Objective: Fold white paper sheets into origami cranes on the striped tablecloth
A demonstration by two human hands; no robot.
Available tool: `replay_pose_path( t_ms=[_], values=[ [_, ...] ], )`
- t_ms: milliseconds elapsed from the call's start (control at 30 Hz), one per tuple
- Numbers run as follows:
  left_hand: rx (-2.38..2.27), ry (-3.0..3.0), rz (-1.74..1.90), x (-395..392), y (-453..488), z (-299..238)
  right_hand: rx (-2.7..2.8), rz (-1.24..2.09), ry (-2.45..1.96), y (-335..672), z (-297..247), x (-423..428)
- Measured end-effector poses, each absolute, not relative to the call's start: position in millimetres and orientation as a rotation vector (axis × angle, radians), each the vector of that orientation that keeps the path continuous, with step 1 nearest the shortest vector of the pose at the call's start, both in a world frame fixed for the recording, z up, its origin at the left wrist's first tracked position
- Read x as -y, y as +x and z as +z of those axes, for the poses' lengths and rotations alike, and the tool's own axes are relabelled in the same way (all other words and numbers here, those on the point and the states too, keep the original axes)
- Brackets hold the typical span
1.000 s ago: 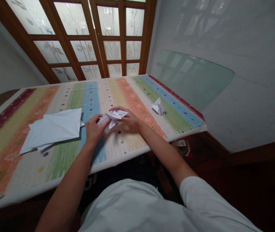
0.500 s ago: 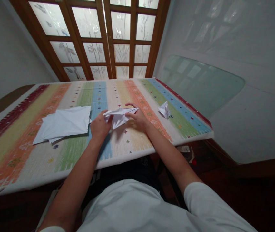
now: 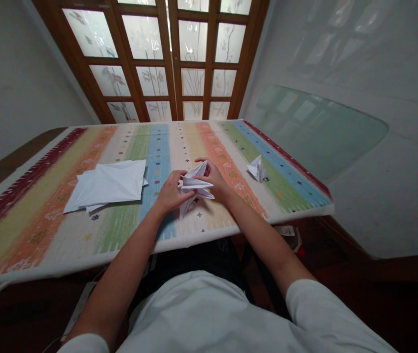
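Note:
Between my two hands, over the middle of the table, is a folded white paper piece with several pointed flaps spread apart. My left hand grips its left side, with the thumb reaching across the lower front. My right hand pinches it from the right, its index finger bent over the far side. A second folded paper piece, small and pointed, stands to the right on the green stripe. To the left lies a loose stack of white paper sheets, slightly fanned, with creases on the top one.
A striped, patterned tablecloth covers the table, whose front edge is near my lap. Wooden doors with glass panes stand beyond the far edge. A pale wall with a glass panel runs along the right.
The folded paper has been turned from a flat, wide position so its flaps now open in several directions. My left hand's thumb has come across its front. The whole view has shifted slightly.

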State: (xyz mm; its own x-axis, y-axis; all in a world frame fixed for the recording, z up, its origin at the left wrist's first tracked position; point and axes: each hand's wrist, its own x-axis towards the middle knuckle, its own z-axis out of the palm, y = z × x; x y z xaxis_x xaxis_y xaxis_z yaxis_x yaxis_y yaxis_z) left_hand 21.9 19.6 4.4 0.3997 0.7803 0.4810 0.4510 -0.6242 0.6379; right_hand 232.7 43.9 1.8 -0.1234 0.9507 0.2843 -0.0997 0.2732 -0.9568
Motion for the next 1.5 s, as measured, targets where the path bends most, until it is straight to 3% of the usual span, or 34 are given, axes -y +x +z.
replay_pose_path(
  t_ms=[633, 900, 1033, 1167, 1300, 1500],
  values=[
    [-1.426, 1.861, 1.347, -23.2, 16.9, 17.1, 1.129, 1.181, -0.953, 242.9, -4.0, -55.0],
    [-1.334, 1.66, 1.456, -28.3, 14.1, 9.7, 1.035, 1.141, -1.076, 253.0, -7.3, -58.4],
    [-1.332, 1.928, 1.62, -26.3, 12.9, 7.2, 1.085, 0.907, -1.187, 253.0, -11.1, -60.8],
    [-1.373, 2.155, 1.445, -27.2, 12.4, 4.1, 1.244, 0.688, -1.137, 251.4, -5.2, -59.2],
    [-1.343, 2.191, 1.221, -26.2, 14.6, 4.2, 1.414, 0.836, -0.934, 242.5, 1.5, -52.0],
    [-1.293, 2.134, 1.221, -23.6, 14.5, 6.9, 1.339, 1.134, -0.914, 233.3, 6.7, -40.8]
  ],
)
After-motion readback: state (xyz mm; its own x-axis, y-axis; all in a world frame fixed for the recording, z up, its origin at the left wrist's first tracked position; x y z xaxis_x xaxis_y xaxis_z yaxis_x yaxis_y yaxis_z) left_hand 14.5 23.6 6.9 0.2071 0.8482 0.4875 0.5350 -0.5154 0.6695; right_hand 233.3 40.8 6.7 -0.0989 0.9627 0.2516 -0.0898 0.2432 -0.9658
